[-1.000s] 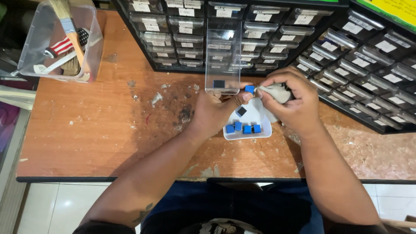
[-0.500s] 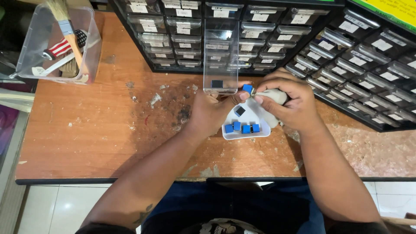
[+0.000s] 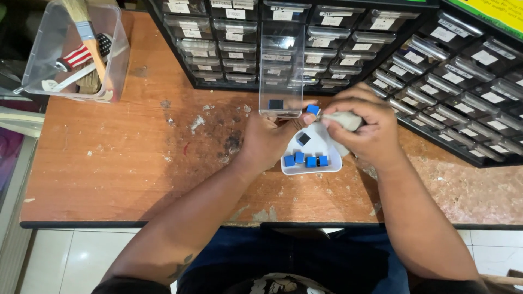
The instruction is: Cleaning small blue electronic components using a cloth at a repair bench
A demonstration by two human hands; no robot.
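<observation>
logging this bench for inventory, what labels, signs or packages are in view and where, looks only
Small white rectangular paper labels: on the clear drawer fronts of the black parts cabinet, along the back.
Yellow-green sign with dark edge: top right corner, mostly cut off.
Clear plastic tub: back left, holding brushes.

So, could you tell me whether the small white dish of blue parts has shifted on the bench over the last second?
No. The white dish remains just below the pulled-out clear drawer, beside the same scuffed patch.
</observation>
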